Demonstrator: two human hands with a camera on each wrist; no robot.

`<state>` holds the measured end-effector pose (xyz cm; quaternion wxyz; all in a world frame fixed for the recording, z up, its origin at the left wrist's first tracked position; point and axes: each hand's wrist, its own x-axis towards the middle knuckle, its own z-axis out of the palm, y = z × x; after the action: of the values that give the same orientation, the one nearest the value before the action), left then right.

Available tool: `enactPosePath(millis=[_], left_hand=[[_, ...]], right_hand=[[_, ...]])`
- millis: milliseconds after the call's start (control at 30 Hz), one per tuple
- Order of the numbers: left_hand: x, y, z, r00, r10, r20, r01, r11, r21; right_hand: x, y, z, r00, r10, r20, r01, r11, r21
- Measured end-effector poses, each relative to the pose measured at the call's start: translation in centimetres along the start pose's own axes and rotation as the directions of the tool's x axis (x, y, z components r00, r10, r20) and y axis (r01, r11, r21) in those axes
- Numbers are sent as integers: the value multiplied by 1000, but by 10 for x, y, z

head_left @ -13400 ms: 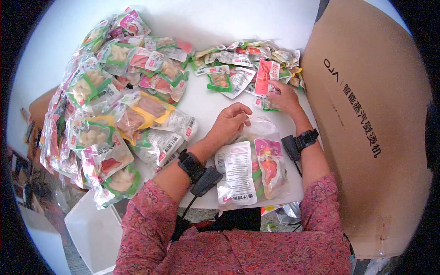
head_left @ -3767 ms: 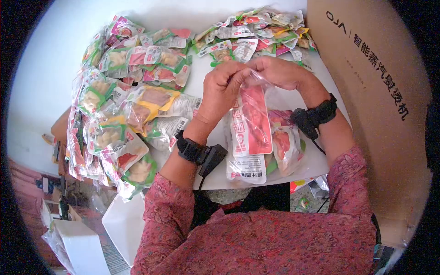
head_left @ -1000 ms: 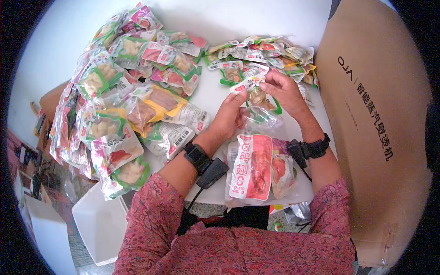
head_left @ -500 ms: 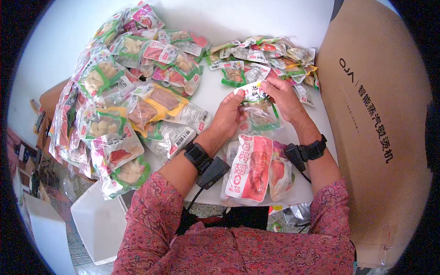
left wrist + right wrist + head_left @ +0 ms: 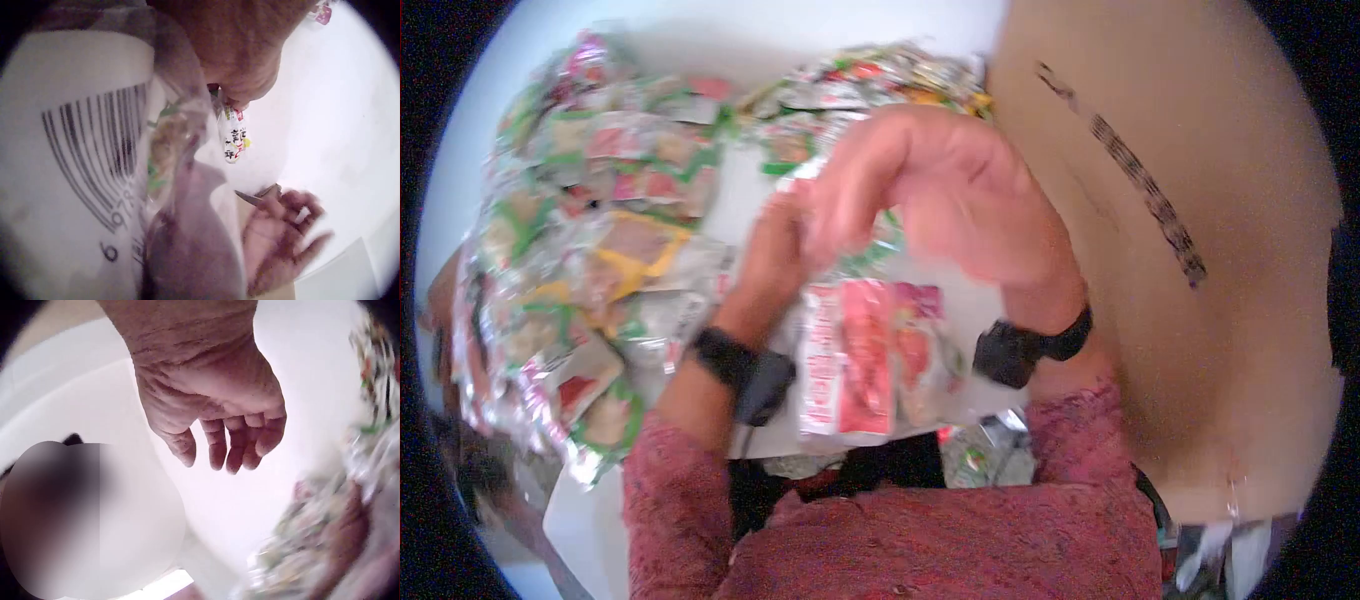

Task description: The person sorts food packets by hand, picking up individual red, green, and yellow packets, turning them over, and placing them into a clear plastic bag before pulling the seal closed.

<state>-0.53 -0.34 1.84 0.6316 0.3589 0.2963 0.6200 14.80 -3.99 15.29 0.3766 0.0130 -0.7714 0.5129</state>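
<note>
A strip of bare desk runs between the left heap and far pile — a tall carton bars the right.

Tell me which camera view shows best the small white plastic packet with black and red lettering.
The left wrist view: the packet shows its lettering at the left hand. The head view is blurred, the right hand hiding much; the right wrist view does not clearly show it.
</note>
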Motion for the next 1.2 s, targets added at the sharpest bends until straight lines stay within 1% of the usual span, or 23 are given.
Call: enactPosePath(millis=[33, 67, 100, 167, 233, 267, 300, 333, 367, 433, 467, 500, 567, 600, 667, 700, 767, 867, 900, 1067, 1100, 1167, 1200], left_hand=[[3, -8, -3, 998, -44, 38, 45, 999, -31], [10, -13, -22, 998, -65, -24, 63, 996, -57], [18, -18, -33, 993, -85, -87, 79, 994, -75], [12, -8, -26, 999, -32, 18, 33, 998, -44], [15, -9, -30, 997, -68, -36, 68, 998, 1], [10, -7, -22, 1000, -28, -15, 28, 999, 23], [17, -7, -37, 996, -8, 86, 6, 1000, 28], [22, -13, -43, 1000, -3, 26, 3, 1000, 26], [18, -10, -30, 999, -8, -38, 9, 1000, 25], [4, -6, 5, 968, -4, -251, -4, 1000, -31], [20, -14, -40, 998, 55, 17, -56, 991, 118], [21, -16, -44, 999, 36, 29, -39, 993, 116], [23, -14, -44, 996, 41, -81, -29, 989, 147], [26, -14, -40, 997, 32, -75, -21, 989, 147], [23, -14, -25, 987, 54, -152, -32, 990, 138], [27, -15, -37, 988, 48, -149, -27, 991, 135], [37, -15, -72, 993, 25, 114, -50, 975, 216], [31, -14, -56, 999, 4, 46, -10, 991, 136], [32, -15, -58, 999, 0, 48, -7, 991, 136], [40, -13, -76, 976, -45, 214, -3, 976, 217], [40, -15, -75, 975, -49, 215, 2, 977, 215], [36, -14, -60, 995, -75, 59, 71, 995, 75], [35, -13, -57, 995, -74, 61, 69, 995, 72]], right_hand=[[-3, -15, 19, 991, -17, 131, -8, 981, 193], [-8, -20, 39, 979, -172, 112, 143, 963, 228], [-14, -22, 50, 939, -329, 94, 297, 920, 256], [-31, -22, 43, 963, -266, 49, 252, 948, 193], [-42, -25, 41, 978, -208, 19, 203, 969, 142], [-47, -26, 41, 983, -185, 2, 183, 976, 118], [-48, -28, 39, 985, -174, -9, 174, 980, 101], [-50, -30, 34, 987, -158, -10, 158, 984, 79], [-56, -30, 31, 990, -137, -19, 138, 989, 62], [-66, -37, 30, 995, -89, -51, 90, 996, 23], [-75, -34, 30, 995, -70, -67, 71, 997, 12], [-78, -35, 30, 996, -52, -79, 52, 999, 4], [-82, -34, 30, 996, -22, -87, 21, 1000, -6], [-82, -31, 28, 996, -9, -91, 9, 1000, -9], [-81, -32, 28, 996, 20, -86, -21, 1000, -17], [-81, -32, 28, 996, 35, -84, -37, 999, -19], [-80, -31, 28, 996, 59, -74, -61, 998, -18], [-77, -29, 29, 994, 91, -57, -92, 996, -16], [-77, -29, 29, 993, 102, -54, -103, 995, -16], [-76, -28, 29, 987, 160, -33, -160, 987, -19], [-76, -27, 29, 984, 173, -30, -174, 985, -19], [-76, -28, 28, 980, 198, -22, -198, 980, -21], [-76, -28, 27, 978, 209, -15, -209, 978, -24]])
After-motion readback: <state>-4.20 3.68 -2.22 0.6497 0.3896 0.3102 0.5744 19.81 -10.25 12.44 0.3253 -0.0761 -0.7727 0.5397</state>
